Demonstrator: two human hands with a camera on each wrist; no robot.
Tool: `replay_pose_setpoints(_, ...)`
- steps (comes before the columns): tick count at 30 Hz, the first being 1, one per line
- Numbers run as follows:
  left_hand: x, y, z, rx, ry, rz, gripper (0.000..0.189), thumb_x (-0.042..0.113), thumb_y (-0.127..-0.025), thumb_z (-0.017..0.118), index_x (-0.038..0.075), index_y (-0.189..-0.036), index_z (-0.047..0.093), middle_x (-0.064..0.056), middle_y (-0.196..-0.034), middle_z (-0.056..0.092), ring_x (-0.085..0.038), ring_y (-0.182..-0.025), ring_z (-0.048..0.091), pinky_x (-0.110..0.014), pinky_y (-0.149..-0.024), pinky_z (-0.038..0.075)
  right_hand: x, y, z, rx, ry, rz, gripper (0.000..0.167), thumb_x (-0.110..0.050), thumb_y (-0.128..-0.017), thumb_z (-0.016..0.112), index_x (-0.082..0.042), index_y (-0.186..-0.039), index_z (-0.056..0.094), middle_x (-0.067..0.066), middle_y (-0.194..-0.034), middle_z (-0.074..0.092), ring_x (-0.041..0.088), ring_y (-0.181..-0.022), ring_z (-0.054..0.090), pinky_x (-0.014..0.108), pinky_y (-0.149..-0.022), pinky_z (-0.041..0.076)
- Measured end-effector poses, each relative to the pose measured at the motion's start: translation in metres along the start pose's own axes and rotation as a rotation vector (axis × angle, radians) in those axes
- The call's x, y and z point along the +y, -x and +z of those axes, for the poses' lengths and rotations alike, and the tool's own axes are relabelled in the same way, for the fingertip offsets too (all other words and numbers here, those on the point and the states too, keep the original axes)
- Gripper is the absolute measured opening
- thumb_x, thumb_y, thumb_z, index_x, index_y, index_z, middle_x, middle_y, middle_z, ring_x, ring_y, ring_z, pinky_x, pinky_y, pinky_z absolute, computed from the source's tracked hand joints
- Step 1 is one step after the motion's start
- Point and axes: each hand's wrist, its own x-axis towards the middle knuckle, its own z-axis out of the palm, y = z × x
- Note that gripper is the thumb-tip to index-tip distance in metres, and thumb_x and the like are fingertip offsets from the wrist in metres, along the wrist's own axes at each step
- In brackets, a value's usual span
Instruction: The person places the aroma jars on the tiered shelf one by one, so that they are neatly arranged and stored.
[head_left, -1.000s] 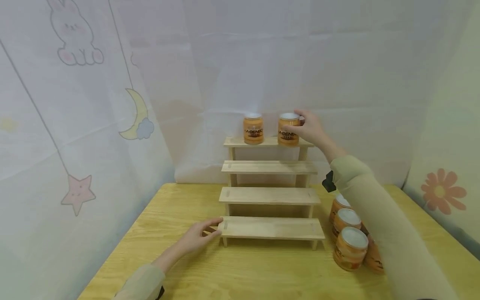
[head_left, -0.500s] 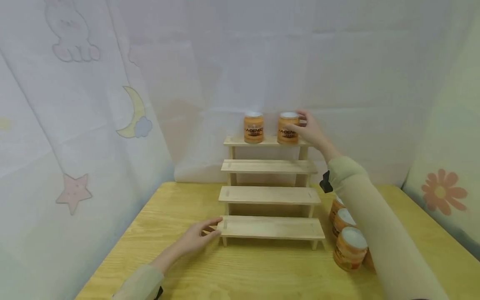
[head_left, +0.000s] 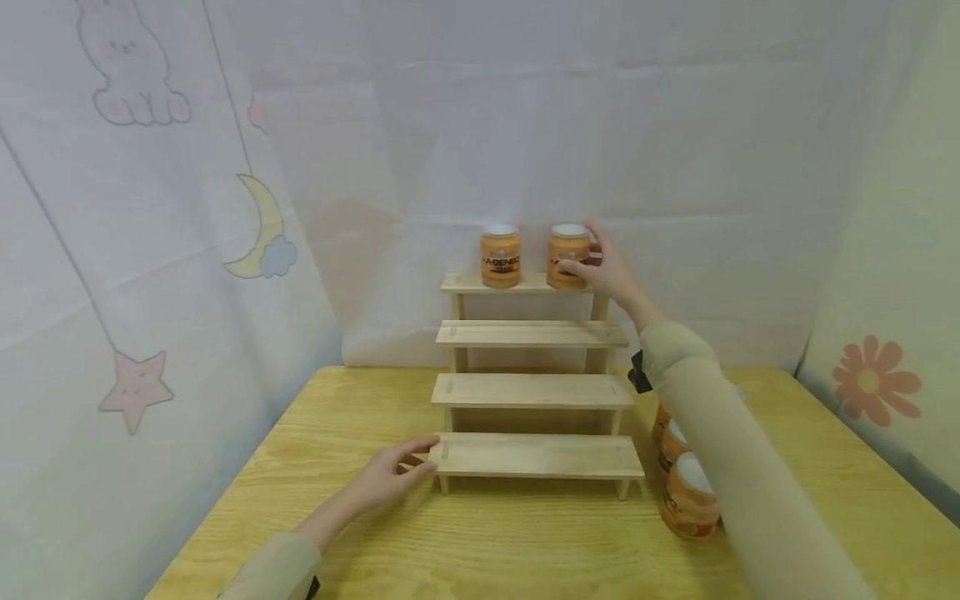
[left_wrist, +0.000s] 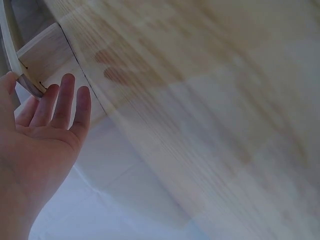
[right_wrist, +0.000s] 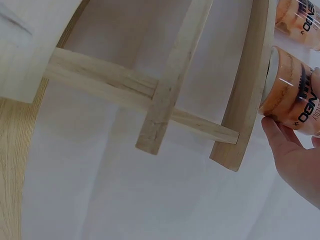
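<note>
A four-step wooden display stand point(head_left: 532, 454) stands on the table. On its top step, my right hand point(head_left: 617, 271) holds an orange jar point(head_left: 567, 254) with a pale lid, thumb in front and fingers at its right side. The jar stands upright, its base at the step in the right wrist view. To its left, a second orange jar point(head_left: 500, 257) sits on the same step, a small gap between them. My left hand point(head_left: 382, 479) pinches the left end of the lowest step; in the left wrist view, thumb and fingertips meet the step's end point(left_wrist: 31, 86).
Several more orange jars point(head_left: 690, 498) stand on the yellow wooden table point(head_left: 360, 558) right of the stand, partly hidden by my right sleeve point(head_left: 742, 450). A pale cloth backdrop point(head_left: 420, 150) hangs close behind the stand. Printed cloth also hangs at both sides.
The head view has shifted slightly, so everything sits a little further left. The right-hand jar has come down slightly onto the top step, still held. The left hand stays at the lowest step.
</note>
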Motion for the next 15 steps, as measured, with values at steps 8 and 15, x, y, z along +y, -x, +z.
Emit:
replay_pose_setpoints(8, 0.0025, -0.0031, 0.0020, -0.006, 0.020, 0.024, 0.049, 0.032, -0.094, 0.057, 0.011, -0.138, 0.048, -0.017, -0.135, 0.052, -0.029, -0.101, 0.064, -0.033, -0.076, 0.054, 0.0004, -0.0005, -0.0017, 0.018, -0.007, -0.003, 0.086, -0.029, -0.088, 0.067, -0.023, -0.152, 0.011, 0.024, -0.141, 0.039, 0.037, -0.127, 0.044, 0.050, -0.102, 0.040)
replay_pose_setpoints(15, 0.0022, -0.0082, 0.0078, -0.014, -0.004, 0.048, 0.049, 0.034, -0.095, 0.056, 0.009, -0.137, 0.049, -0.018, -0.134, 0.053, -0.030, -0.099, 0.064, -0.035, -0.076, 0.054, 0.0064, 0.0003, -0.0056, 0.033, -0.007, -0.017, 0.085, -0.027, -0.089, 0.066, -0.021, -0.153, 0.009, 0.023, -0.137, 0.042, 0.036, -0.126, 0.044, 0.047, -0.106, 0.037)
